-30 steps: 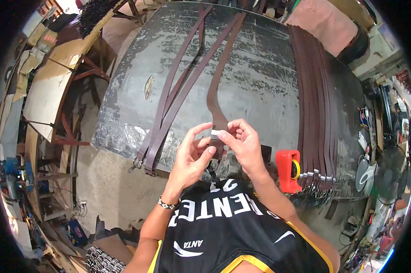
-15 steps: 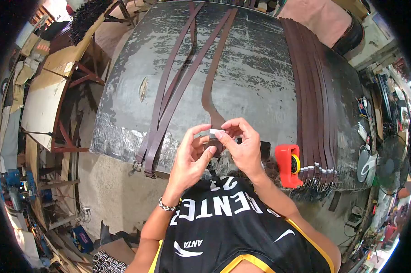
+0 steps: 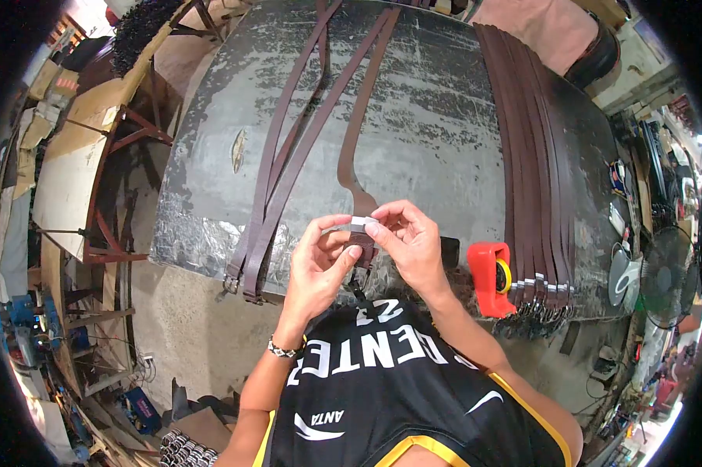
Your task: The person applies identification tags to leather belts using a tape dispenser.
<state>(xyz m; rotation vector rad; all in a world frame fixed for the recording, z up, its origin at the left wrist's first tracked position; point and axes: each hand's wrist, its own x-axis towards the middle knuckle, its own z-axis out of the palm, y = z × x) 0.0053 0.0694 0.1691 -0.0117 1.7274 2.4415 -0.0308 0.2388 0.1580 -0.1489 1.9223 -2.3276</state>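
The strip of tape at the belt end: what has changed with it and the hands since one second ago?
Little changed. The left hand closed in, so its fingers now pinch the tape strip together with the right hand, over the brown belt. The red tape dispenser and the belt row stayed put.

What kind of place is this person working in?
Probably a small belt-making workshop: long brown leather belts lie in rows on a worn work table, beside a red tape dispenser.
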